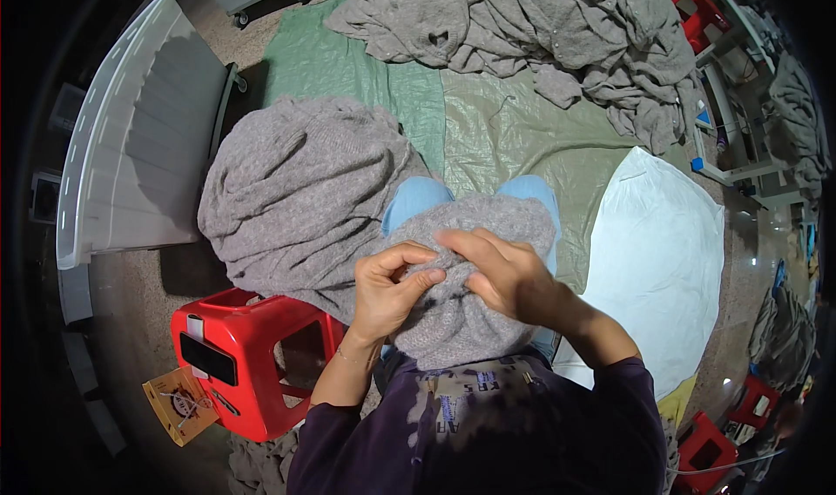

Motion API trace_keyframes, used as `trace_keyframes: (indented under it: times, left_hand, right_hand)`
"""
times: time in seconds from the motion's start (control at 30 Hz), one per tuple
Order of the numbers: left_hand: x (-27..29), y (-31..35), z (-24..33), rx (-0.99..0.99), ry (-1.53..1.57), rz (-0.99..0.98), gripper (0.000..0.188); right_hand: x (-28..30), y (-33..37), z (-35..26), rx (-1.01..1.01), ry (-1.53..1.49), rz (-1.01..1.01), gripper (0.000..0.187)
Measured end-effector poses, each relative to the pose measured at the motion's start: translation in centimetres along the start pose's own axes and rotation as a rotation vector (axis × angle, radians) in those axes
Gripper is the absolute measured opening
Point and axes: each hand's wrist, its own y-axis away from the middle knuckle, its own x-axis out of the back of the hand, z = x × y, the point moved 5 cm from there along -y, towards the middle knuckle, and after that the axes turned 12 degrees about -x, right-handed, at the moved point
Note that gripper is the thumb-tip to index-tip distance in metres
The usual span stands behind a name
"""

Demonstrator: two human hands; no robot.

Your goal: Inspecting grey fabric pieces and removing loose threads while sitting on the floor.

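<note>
A grey knitted garment [475,325] lies bunched across my lap. My left hand [390,290] is closed on it, thumb and index finger pinching the knit near its middle. Facing it, my right hand [508,273] also grips the cloth, with the thumb underneath and the index finger stretched over a small fold. Whether a small tool or thread sits between the fingertips cannot be made out. Beside my left knee rises a big heap of grey knitwear [296,190], touching the piece on my lap.
A red stool [252,390] at my left carries a black phone [209,358] and a small dark tool [225,403]; an orange box [180,405] adjoins it. A white sack [657,260] lies right. More knitwear [540,25] covers the far tarp [496,121]. A wheeled bin [144,138] stands left.
</note>
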Motion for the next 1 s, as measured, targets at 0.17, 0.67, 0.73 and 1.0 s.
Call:
trace_keyframes:
  times: [0.17, 0.67, 0.73, 1.0]
  left_hand:
    - [0.3, 0.4, -0.5, 0.029, -0.092, -0.004, 0.017]
    - [-2.6, 2.5, 1.8, -0.439, -0.434, 0.147, 0.013]
    - [-2.6, 2.9, 1.4, -0.427, -0.432, 0.164, 0.008]
    - [-1.4, -0.1, -1.0, 0.096, -0.001, -0.104, 0.008]
  right_hand:
    - [-0.5, -0.2, 1.3, 0.068, 0.146, -0.259, 0.032]
    - [-2.0, 2.2, 0.5, 0.085, 0.036, 0.027, 0.029]
    - [-2.1, 2.7, 0.8, 0.054, 0.08, 0.174, 0.028]
    - [-2.3, 3.0, 1.6, 0.152, 0.202, 0.269, 0.034]
